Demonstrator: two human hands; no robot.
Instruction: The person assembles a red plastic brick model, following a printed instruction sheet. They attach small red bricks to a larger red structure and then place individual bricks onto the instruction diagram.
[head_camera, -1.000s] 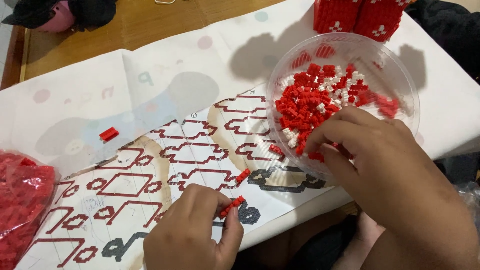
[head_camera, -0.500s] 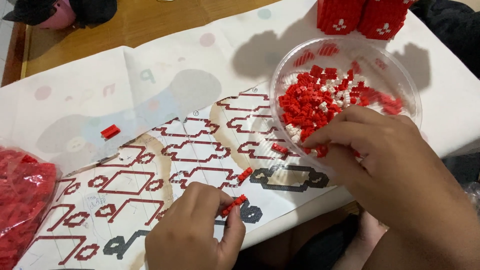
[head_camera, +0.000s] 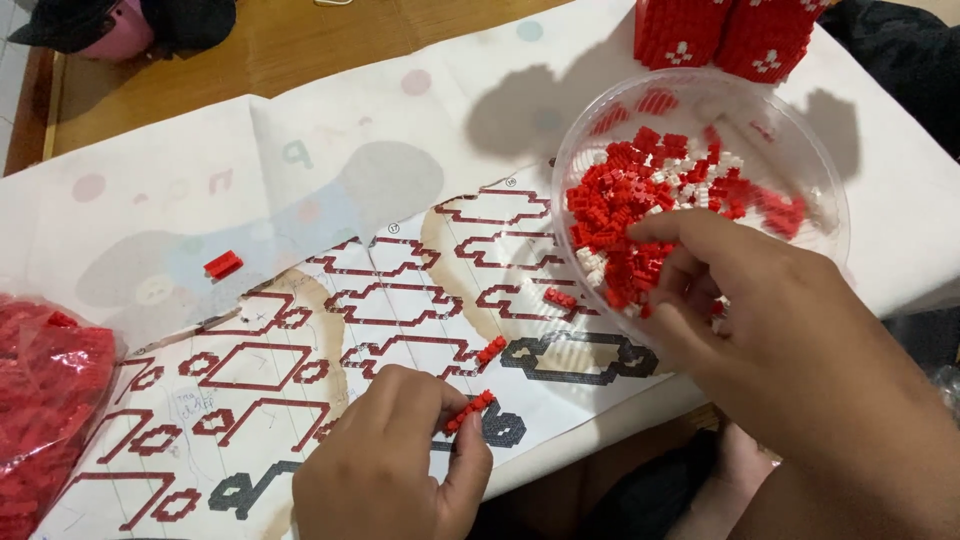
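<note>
The left hand (head_camera: 385, 460) pinched a short strip of joined red bricks (head_camera: 470, 411) between thumb and fingertips, the grip clamped on its lower end; the strip rose slantwise above the printed instruction sheet (head_camera: 330, 330), over a dark grey outline. The right hand (head_camera: 770, 310) reached into the clear plastic bowl (head_camera: 800, 130), its fingers (head_camera: 672, 265) curled together among the loose red and white bricks (head_camera: 640, 205); whether that grip enclosed a brick could not be told. The bowl stood at the right edge of the sheet, near the surface's front edge. Three stray red pieces lay on the sheet: one (head_camera: 491, 349) just above the held strip, one (head_camera: 560, 298) beside the bowl's rim, one (head_camera: 223, 264) well apart to the left. A transparent bag of red bricks (head_camera: 45, 400) sat at the far left. Two built red blocks with white marks (head_camera: 720, 35) stood just behind the bowl. A dark cap (head_camera: 110, 20) lay on the wooden surface (head_camera: 300, 40) beyond.
</note>
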